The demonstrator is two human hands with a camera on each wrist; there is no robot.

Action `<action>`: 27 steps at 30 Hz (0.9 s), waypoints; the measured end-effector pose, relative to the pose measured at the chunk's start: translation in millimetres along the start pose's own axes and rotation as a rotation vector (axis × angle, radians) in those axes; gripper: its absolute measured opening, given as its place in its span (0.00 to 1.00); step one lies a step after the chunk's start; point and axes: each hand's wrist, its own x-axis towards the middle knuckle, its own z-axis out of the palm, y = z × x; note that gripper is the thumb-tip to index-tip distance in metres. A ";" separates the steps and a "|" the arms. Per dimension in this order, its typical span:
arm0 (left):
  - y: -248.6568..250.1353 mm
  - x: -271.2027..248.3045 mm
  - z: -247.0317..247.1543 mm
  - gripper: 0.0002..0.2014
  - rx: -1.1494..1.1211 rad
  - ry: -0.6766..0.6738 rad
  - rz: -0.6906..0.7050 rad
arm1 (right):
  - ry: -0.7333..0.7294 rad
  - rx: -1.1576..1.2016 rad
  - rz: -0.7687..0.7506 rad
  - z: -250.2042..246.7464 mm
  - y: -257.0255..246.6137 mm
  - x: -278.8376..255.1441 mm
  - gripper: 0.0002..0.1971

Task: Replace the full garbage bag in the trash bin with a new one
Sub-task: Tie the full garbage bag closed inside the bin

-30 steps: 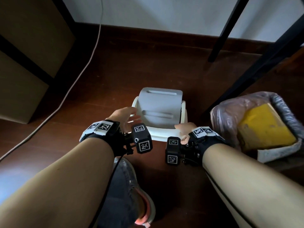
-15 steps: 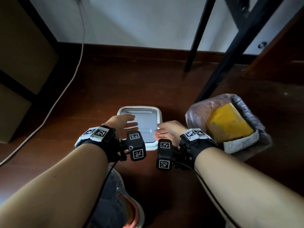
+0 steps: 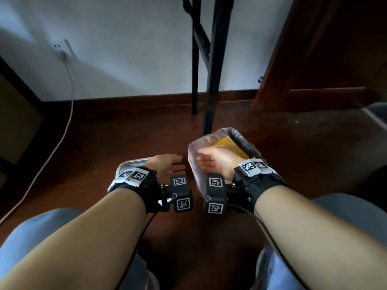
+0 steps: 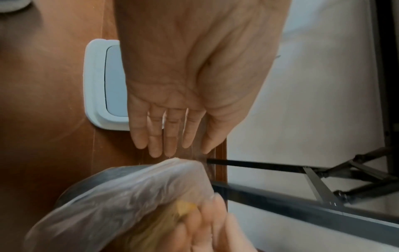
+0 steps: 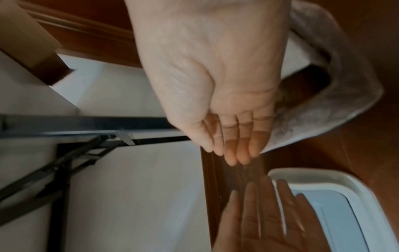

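Two bare hands over a dark wooden floor (image 3: 104, 143), fingers straight, holding nothing.

Left hand (image 3: 167, 165) spread flat above the white rectangular bin lid with grey panel (image 4: 97, 88), lying on the floor. Right hand (image 3: 215, 159) extended over the near rim of the translucent full garbage bag (image 3: 240, 139) lining the bin, near black metal table legs (image 3: 211, 80); yellow flat object (image 3: 225, 142) inside; contact with plastic unclear.

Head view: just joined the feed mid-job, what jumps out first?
Two open hands fill the middle: the left hand hovers over the white bin lid lying on the dark wooden floor, and the right hand reaches over the bagged trash bin beside it. Inside the clear garbage bag, a yellow item stands out.
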 end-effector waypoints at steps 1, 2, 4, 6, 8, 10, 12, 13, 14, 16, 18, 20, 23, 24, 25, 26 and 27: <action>-2.6 -2.2 7.7 0.07 0.017 -0.002 0.002 | 0.068 -0.010 -0.014 -11.7 -2.9 -3.5 0.09; -5.6 -5.2 16.2 0.07 0.053 -0.007 0.000 | 0.151 -0.020 -0.038 -24.1 -5.0 -7.5 0.10; -11.7 -8.3 29.8 0.07 0.126 -0.021 -0.026 | 0.347 -0.046 -0.077 -51.0 -7.5 -6.6 0.07; -15.2 -9.3 39.9 0.06 0.174 -0.050 -0.042 | 0.541 -0.087 -0.081 -77.0 -7.8 -7.5 0.04; -18.0 -5.2 46.6 0.18 0.207 -0.047 -0.043 | 0.615 -0.129 -0.059 -100.1 -4.0 -3.5 0.05; -21.3 1.3 49.8 0.22 0.223 -0.043 -0.049 | 0.646 -0.186 -0.044 -115.0 1.2 1.9 0.07; -24.1 7.2 54.4 0.19 0.252 -0.059 -0.063 | 0.656 -0.264 -0.045 -122.5 6.0 7.2 0.07; -24.9 11.6 57.5 0.16 0.253 -0.065 -0.068 | 0.648 -0.290 -0.045 -124.0 9.2 10.8 0.11; -24.9 12.8 60.4 0.13 0.253 -0.072 -0.070 | 0.638 -0.321 -0.035 -123.0 11.3 12.5 0.15; -24.6 17.4 65.0 0.09 0.231 -0.092 -0.075 | 0.602 -0.402 -0.034 -122.8 15.5 15.3 0.17; -22.6 22.7 68.2 0.08 0.206 -0.098 -0.081 | 0.594 -0.449 -0.032 -125.0 19.5 20.1 0.16; -19.9 24.0 67.5 0.08 0.206 -0.096 -0.071 | 0.630 -0.436 -0.048 -124.6 21.3 19.9 0.16; -13.1 28.5 58.6 0.14 0.144 -0.052 -0.038 | 0.683 -0.328 -0.005 -121.3 20.3 18.8 0.17; -11.6 27.6 54.3 0.16 0.104 -0.035 -0.024 | 0.680 -0.294 0.025 -119.8 20.2 18.7 0.17; -11.5 30.8 48.6 0.18 0.045 -0.034 -0.011 | 0.664 -0.275 0.050 -118.8 21.0 20.0 0.18; -11.8 33.1 44.4 0.19 -0.011 -0.033 0.000 | 0.643 -0.268 0.067 -117.6 21.8 21.1 0.18; -12.2 32.0 41.1 0.16 -0.063 -0.027 0.011 | 0.627 -0.262 0.075 -117.1 23.1 23.0 0.18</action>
